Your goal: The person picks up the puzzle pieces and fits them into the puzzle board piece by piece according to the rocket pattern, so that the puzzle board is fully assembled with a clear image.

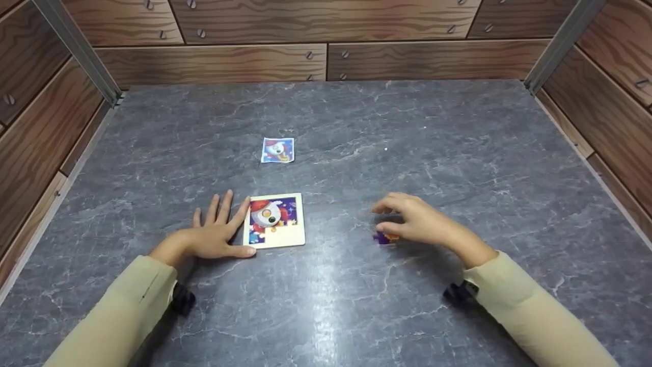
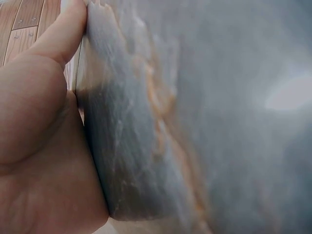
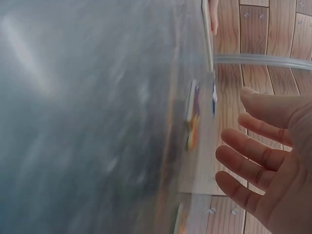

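Observation:
My left hand (image 1: 216, 237) lies with its fingers spread on the table, index finger and thumb touching the left edge of a cream-framed jigsaw board (image 1: 285, 237). The board shows a white-faced character in a red hat, with a bare cream patch at its lower right. Over a purple and orange puzzle piece (image 1: 385, 238) hovers my right hand (image 1: 415, 219), fingers loosely bent and holding nothing. In the right wrist view that piece (image 3: 192, 117) lies on the table apart from the fingers. Part of another piece (image 3: 181, 220) shows at the bottom edge there.
A small picture card (image 1: 278, 150) with a similar character lies beyond the board. The grey marbled table (image 1: 356, 127) is bordered by wood-patterned panels (image 1: 214, 63) at the back and sides, with metal posts (image 1: 76, 48) in the corners.

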The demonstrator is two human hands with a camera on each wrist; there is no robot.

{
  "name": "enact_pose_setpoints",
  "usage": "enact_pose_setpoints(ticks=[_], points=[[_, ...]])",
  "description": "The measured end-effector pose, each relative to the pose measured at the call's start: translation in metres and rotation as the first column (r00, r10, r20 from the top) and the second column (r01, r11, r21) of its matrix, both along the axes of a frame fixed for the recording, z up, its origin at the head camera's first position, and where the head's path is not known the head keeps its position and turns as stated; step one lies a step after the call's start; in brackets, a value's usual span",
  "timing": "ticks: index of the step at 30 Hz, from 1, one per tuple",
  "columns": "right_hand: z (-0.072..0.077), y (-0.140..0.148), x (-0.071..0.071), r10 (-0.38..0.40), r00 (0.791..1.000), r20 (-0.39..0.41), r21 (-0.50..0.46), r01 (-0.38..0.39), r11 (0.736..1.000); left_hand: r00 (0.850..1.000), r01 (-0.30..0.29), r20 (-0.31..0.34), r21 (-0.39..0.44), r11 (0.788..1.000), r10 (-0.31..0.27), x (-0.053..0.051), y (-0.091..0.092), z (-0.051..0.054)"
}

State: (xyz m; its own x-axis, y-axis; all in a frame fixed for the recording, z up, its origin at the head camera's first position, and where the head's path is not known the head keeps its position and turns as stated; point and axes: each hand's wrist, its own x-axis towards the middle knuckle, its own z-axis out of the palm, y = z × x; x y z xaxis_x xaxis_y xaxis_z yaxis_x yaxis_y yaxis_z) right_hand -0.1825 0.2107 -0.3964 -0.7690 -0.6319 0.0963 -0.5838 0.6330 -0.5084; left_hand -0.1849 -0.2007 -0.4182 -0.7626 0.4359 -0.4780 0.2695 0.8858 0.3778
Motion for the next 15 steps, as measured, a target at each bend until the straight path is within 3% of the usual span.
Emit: enact_pose_setpoints(ticks=[15], points=[[-0.01, 0.02, 0.008, -0.031, 0.999, -0.006, 0.103, 0.032, 0.994, 1.0, -0.006, 0.001, 0.001, 1.0, 0.006, 0.0, 0.0, 0.001]])
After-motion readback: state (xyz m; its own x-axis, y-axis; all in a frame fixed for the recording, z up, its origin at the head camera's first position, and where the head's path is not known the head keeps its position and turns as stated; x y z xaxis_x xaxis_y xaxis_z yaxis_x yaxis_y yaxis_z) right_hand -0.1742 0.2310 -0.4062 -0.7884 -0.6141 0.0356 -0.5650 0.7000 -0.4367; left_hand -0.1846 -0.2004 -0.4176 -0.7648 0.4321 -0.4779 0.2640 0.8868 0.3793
